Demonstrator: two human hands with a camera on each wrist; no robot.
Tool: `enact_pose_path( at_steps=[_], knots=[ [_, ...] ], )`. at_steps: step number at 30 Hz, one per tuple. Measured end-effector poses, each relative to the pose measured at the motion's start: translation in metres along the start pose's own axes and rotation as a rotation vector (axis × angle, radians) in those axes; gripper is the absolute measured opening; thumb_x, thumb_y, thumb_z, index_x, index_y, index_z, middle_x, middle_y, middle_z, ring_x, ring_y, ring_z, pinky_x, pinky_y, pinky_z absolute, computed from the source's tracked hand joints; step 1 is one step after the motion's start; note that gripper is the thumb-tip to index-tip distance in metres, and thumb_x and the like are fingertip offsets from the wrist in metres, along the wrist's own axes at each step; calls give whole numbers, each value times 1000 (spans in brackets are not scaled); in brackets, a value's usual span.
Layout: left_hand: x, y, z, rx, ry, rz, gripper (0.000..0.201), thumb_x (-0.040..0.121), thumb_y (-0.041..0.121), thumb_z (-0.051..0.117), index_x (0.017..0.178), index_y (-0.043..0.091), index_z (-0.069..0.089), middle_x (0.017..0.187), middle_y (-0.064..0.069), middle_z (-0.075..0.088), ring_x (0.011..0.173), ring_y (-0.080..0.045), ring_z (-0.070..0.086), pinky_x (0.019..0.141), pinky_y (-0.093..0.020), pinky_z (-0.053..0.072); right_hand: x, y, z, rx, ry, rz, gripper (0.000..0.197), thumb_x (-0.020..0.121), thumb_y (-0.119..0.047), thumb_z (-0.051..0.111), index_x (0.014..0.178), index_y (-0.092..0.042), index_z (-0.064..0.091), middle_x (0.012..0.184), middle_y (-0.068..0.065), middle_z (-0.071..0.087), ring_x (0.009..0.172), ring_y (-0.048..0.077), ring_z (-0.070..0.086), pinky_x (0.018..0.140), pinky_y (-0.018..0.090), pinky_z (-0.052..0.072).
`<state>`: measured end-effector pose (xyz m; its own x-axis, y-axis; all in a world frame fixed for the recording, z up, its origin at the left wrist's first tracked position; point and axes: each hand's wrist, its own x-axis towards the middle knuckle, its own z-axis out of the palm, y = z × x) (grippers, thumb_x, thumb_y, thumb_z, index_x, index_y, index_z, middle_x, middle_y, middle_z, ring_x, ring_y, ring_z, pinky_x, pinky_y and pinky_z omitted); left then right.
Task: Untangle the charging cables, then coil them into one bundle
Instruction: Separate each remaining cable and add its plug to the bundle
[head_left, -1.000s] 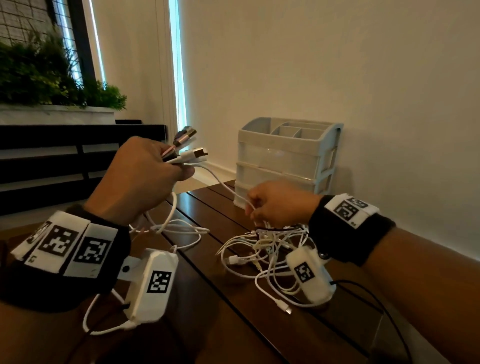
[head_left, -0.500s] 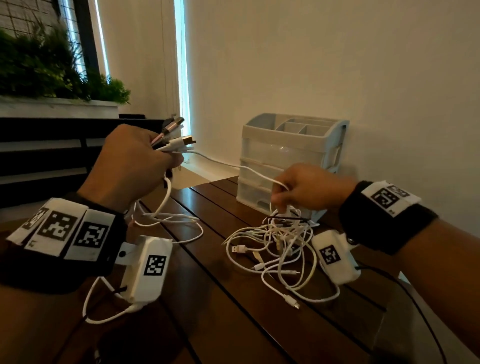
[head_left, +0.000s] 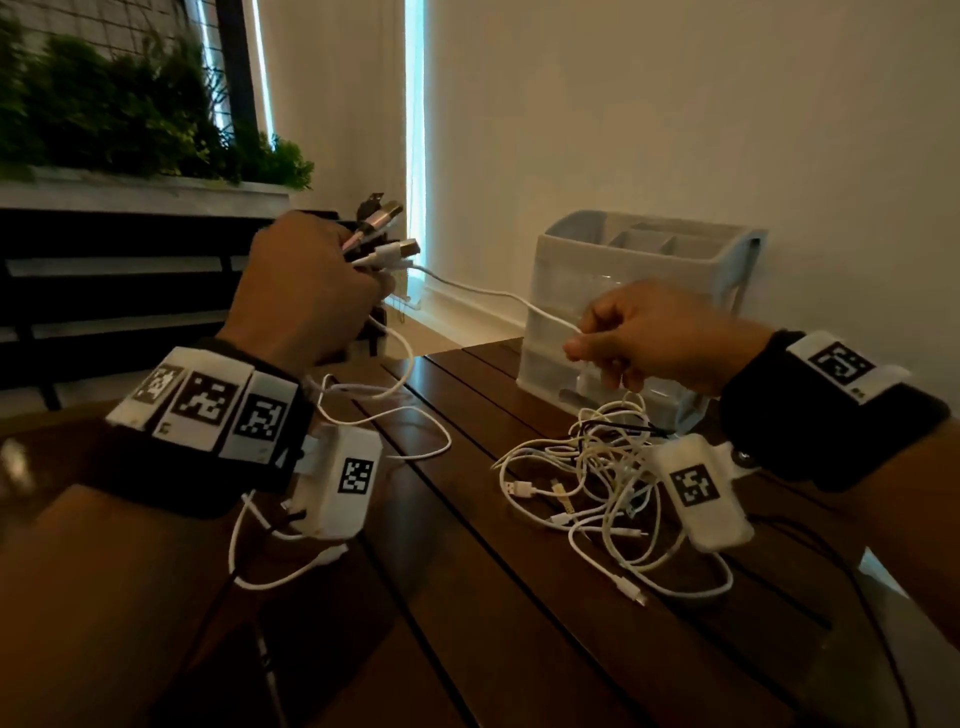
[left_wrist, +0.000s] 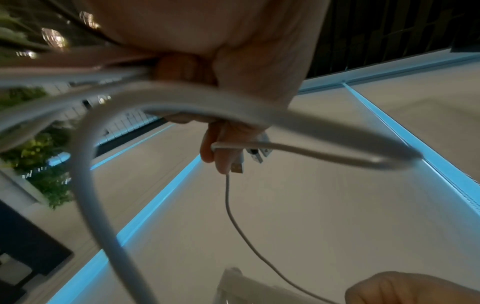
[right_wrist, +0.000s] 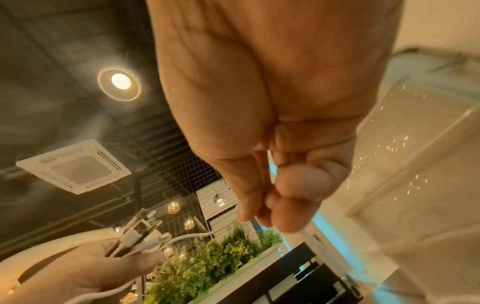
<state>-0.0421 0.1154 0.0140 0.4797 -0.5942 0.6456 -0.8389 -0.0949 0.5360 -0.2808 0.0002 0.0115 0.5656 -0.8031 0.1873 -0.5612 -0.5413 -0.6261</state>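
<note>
My left hand (head_left: 306, 291) is raised above the table's left side and grips a bunch of cable plug ends (head_left: 382, 231), which stick out past my thumb (right_wrist: 140, 232). One white cable (head_left: 483, 293) runs from that bunch rightward to my right hand (head_left: 649, 338), which pinches it between thumb and fingers (right_wrist: 262, 207). Below the right hand a tangle of white cables (head_left: 608, 483) lies on the dark wooden table (head_left: 519, 649). More white cable (head_left: 395, 410) hangs in loops from my left hand onto the table. In the left wrist view the held plugs (left_wrist: 241, 162) and the stretched cable (left_wrist: 241, 226) show.
A pale plastic drawer organiser (head_left: 639, 306) stands against the wall behind the tangle. The wall runs along the table's right side. A planter with green plants (head_left: 130, 130) sits on a ledge at far left. The table's far edge lies just past my left hand.
My right hand has lifted up and to the right from the tangle, drawing one white cable taut toward the left hand. The left hand has kept its grip and risen a little.
</note>
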Motion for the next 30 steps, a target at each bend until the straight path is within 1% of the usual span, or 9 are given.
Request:
enact_pose_path(
  at_steps=[2,4,6,10,15,18,21,25,30],
  knots=[
    [5,-6,-12,68,44,-14,21,84,29,71,92,9,71,61,1,49,56,-13,45,48,-24,30,5,-14,12,146,-118,0,7,89,-12,63,90,-6,66,69,4,71,61,14,66,52,22,52],
    [11,-14,-24,99,104,-5,28,84,28,72,99,5,71,71,-9,59,67,-22,53,58,-28,37,11,-25,24,309,-228,-5,25,89,-5,61,113,-7,61,94,10,72,79,19,70,71,31,56],
    [15,-20,-33,94,166,-2,34,81,28,74,105,4,71,85,-15,63,78,-27,57,65,-32,39,15,-29,33,339,-265,-2,38,88,-1,61,124,-10,54,103,11,70,82,20,70,75,35,57],
    [16,-21,-31,111,82,-37,35,75,33,80,93,5,69,76,-10,58,68,-23,53,62,-30,37,7,-27,47,-171,-381,-18,7,87,-13,68,94,-12,68,81,7,74,64,12,70,58,21,55],
    [2,-3,-2,-30,-144,-11,26,85,36,70,73,14,61,60,2,51,55,-10,47,44,-19,33,7,4,79,-906,-560,-72,18,89,-25,65,86,-10,74,81,6,73,64,14,63,62,27,57],
    [-10,8,17,-154,-288,-35,36,89,38,65,66,10,62,55,-3,51,47,-12,42,41,-21,30,14,18,89,-941,-562,-48,16,87,-25,65,85,-10,71,77,4,70,67,18,65,64,30,56],
    [-19,14,30,-217,-371,-59,44,92,40,61,58,12,53,52,-3,44,48,-16,37,47,-28,27,14,21,95,-996,-593,-94,22,86,-23,66,103,-10,68,92,5,68,79,19,63,68,28,52],
    [-25,13,40,-233,-396,-52,45,93,40,58,58,12,52,52,-2,44,48,-16,39,48,-28,27,14,18,93,-957,-577,-89,20,90,-24,60,101,-9,67,92,7,68,79,19,63,71,29,55],
    [-24,14,40,-432,-337,-114,31,88,37,59,68,14,65,62,-10,50,56,-24,44,53,-31,34,8,0,51,-700,-489,67,21,90,-29,62,96,-11,71,82,1,72,67,11,62,56,19,46]
  ],
)
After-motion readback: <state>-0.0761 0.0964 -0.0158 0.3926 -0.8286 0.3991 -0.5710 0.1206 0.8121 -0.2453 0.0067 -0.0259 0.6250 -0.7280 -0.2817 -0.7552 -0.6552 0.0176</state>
